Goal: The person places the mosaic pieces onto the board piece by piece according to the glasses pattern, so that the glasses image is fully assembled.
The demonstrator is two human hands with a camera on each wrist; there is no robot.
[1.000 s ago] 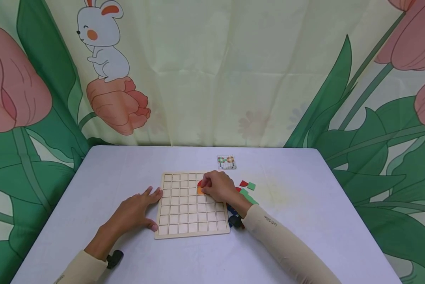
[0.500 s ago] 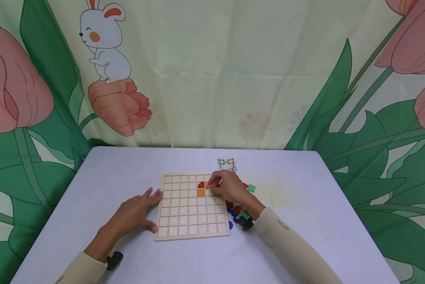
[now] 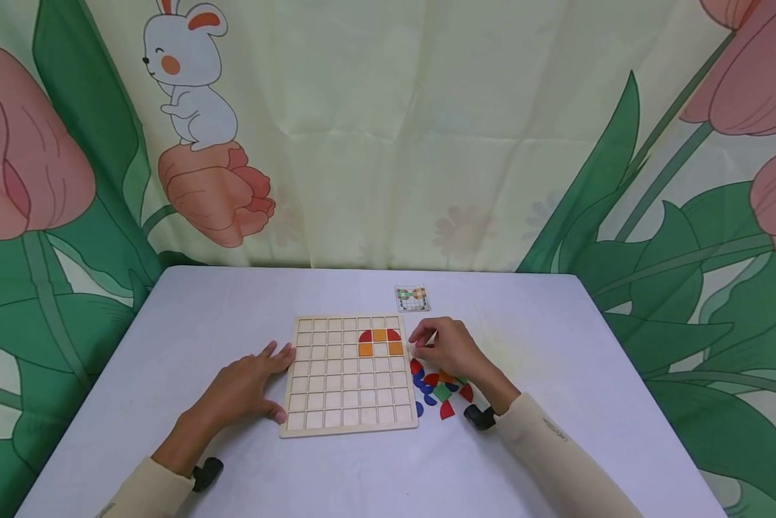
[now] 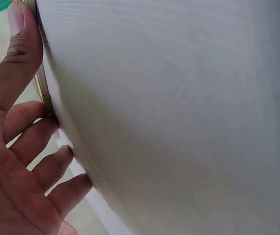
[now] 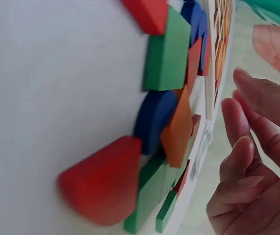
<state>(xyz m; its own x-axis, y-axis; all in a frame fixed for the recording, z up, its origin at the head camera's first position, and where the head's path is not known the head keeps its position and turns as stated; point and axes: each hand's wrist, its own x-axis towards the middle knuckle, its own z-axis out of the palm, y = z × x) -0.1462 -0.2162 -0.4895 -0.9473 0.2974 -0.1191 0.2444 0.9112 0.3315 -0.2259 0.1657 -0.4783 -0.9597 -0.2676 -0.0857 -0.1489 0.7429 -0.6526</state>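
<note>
A pale wooden grid board lies on the table. Two red quarter-round tiles, the left one and the right one, flank an orange square in its cells; an orange square sits below each red one. My left hand is spread along the board's left edge, thumb and fingertips touching it. Just off the right edge hovers my right hand, fingers loosely bent. In the right wrist view the thumb and fingers hold nothing. Below that hand lies a pile of loose tiles, including a green one.
Behind the board lies a small pattern card. Blue rounded tiles lie close against the board's right side, and a red quarter-round tile sits at the pile's near end. A printed cloth hangs behind the table.
My right hand has moved right, from over the board to beyond its right edge, uncovering the red and orange tiles in the cells. My left hand has stayed at the left edge.
</note>
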